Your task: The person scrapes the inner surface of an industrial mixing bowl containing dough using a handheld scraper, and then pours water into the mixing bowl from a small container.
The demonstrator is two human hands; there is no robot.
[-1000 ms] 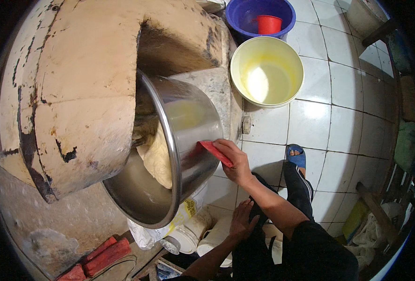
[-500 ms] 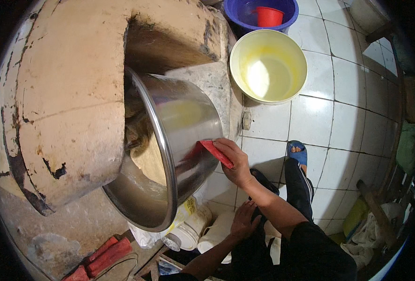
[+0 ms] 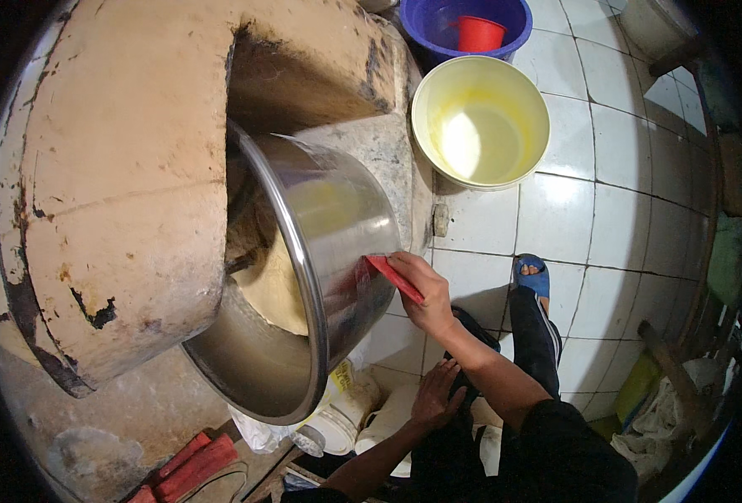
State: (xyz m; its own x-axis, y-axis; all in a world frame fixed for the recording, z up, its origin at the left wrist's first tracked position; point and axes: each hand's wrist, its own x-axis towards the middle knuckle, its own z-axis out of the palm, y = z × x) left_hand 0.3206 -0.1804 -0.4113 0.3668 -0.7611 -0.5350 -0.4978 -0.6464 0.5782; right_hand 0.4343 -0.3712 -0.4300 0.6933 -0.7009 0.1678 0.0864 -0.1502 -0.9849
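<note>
My right hand [image 3: 425,302] grips a flat red scraper [image 3: 397,280]. The scraper's edge meets the outer wall of a large tilted steel mixing bowl [image 3: 356,230]. Pale dough [image 3: 280,292] lies inside the bowl, partly hidden by the rim and by the beige mixer housing [image 3: 128,168] that overhangs the bowl's mouth. A dark mixing part [image 3: 245,261] shows beside the dough. Away from the bowl, my left hand [image 3: 438,394] rests on my dark-trousered leg with its fingers extended, holding nothing.
A pale yellow tub [image 3: 542,126] stands on the white tiled floor [image 3: 555,210], beside a blue basin [image 3: 413,29] with a red container [image 3: 480,35]. White buckets [image 3: 337,429] sit under the bowl. Red cloth-like pieces [image 3: 196,468] lie lower left. Sacks and a wooden frame line the right.
My right hand and the scraper have shifted slightly right and down in the picture. The dough inside the bowl has changed position and shape. My left hand stays on my leg.
</note>
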